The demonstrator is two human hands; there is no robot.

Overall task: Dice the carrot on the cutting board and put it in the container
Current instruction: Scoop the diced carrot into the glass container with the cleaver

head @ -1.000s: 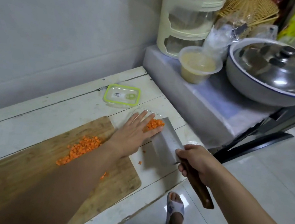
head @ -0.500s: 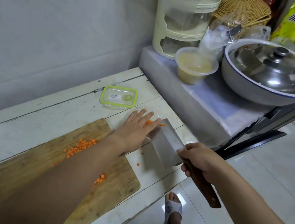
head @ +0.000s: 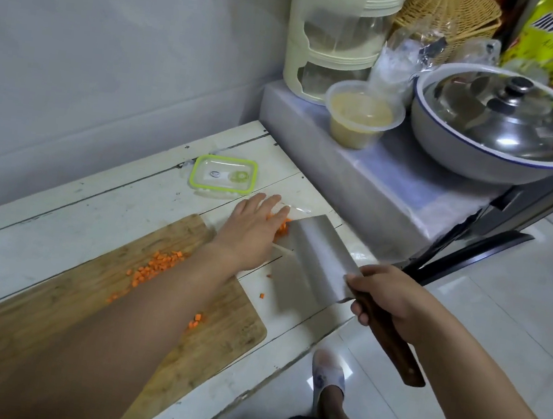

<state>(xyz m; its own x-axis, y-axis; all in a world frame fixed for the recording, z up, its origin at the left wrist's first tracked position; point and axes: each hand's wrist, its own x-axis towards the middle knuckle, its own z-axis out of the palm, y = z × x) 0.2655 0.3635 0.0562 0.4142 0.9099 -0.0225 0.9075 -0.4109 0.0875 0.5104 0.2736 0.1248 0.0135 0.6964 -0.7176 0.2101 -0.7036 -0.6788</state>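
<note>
Head view: the left hand (head: 252,230), fingers flat, had pushed most carrot dice (head: 281,228) off the cleaver (head: 317,259) into the clear container (head: 297,211); the right hand (head: 387,299) gripped its handle, fewer cubes showing on the blade than before

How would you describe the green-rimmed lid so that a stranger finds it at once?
Start at the white table. Beyond the wooden board, near the wall, lies the lid, flat. Its lime-green rim sets it apart.
</note>
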